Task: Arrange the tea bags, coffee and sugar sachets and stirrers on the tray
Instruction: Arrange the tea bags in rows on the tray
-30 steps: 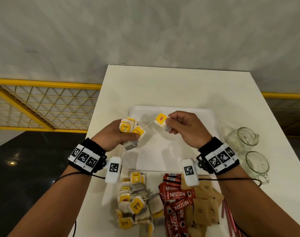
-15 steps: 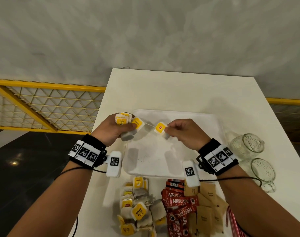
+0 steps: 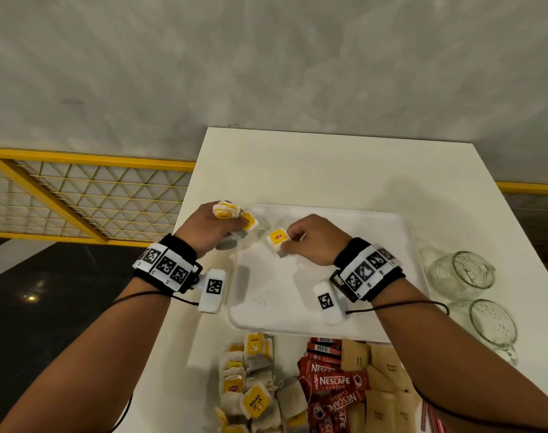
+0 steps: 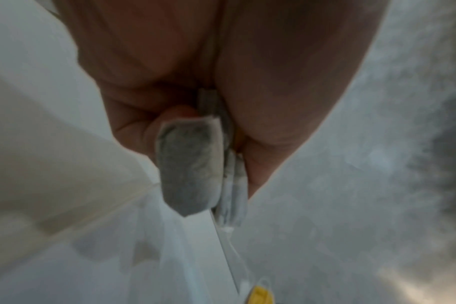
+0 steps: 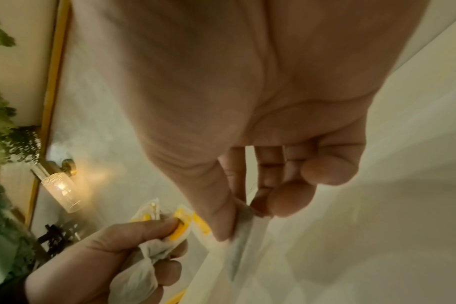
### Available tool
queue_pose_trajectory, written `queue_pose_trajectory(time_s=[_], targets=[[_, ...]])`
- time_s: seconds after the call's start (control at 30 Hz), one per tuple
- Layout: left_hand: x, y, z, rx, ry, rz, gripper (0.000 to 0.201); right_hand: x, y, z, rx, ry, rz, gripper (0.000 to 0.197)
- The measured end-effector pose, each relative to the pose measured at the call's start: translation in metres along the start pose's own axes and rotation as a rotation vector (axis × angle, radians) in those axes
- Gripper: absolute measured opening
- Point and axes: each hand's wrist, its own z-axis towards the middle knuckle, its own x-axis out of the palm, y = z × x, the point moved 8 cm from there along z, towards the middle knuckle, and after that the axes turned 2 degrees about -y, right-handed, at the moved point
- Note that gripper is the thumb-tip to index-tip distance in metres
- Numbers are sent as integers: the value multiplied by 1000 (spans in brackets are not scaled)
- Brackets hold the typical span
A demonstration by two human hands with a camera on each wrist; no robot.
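Note:
My left hand [image 3: 214, 234] grips a bunch of tea bags [image 3: 227, 211] with yellow tags over the far left corner of the white tray [image 3: 353, 314]. In the left wrist view the grey tea bags [image 4: 189, 164] hang from my curled fingers. My right hand [image 3: 310, 242] pinches a single tea bag [image 3: 278, 239] with a yellow tag low over the tray's left part; a thin string runs from it to the bunch. The right wrist view shows thumb and forefinger pinching that tea bag [image 5: 243, 230], with the left hand [image 5: 112, 265] beside it.
On the white table [image 3: 313, 170], near the tray's front edge, lie a heap of tea bags [image 3: 254, 389], red coffee sachets [image 3: 335, 382], brown sugar sachets [image 3: 382, 379] and red stirrers [image 3: 432, 420]. Two glass mugs [image 3: 466, 276] lie right of the tray. A yellow railing [image 3: 79, 195] stands left.
Both hands have moved down and away from me toward the tray's far left. The right hand's tea bag has come closer to the tray surface and the bunch.

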Motion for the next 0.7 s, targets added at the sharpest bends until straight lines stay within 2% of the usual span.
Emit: queue_pose_trajectory(time_s=[0.1,0.17,0.27,0.37,0.43,0.5,0.53,0.7], targets=[[-2,4,11,-41,-34,-10,8,-7,2,18,23,-68,59,38],[-1,6,19,-71,-44,-39,9,-8,3,30,38,-115,126,33],[-7,18,32,-172,-129,-109,31,-7,1,45,61,-183,177,28],[-7,34,42,-240,-154,-161,40,-5,-6,57,114,-211,120,28],[-3,37,46,-245,-136,-155,35,-3,-10,64,143,-209,76,28],[-1,36,46,-242,-156,-153,18,-3,-13,69,158,-212,48,29],[0,37,47,-240,-163,-160,16,-3,-13,71,156,-217,36,30],[4,46,51,-243,-202,-223,25,-5,-9,80,152,-252,-23,28]])
